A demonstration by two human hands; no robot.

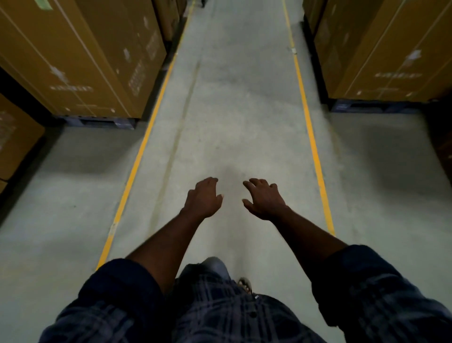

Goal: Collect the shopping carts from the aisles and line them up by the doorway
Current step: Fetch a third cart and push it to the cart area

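Observation:
No shopping cart shows in the head view. My left hand [203,198] and my right hand [264,199] are held out in front of me over the grey concrete aisle floor [232,110]. Both hang palm down with fingers loosely curled and apart, holding nothing. They are about a hand's width from each other. My plaid sleeves are rolled up to the elbows.
Tall brown cardboard boxes [80,56] on a blue pallet [97,121] line the left side; more brown boxes [381,49] line the right. Two yellow floor lines, left [144,144] and right [310,132], edge the aisle. A dark object [202,3] stands at the far end.

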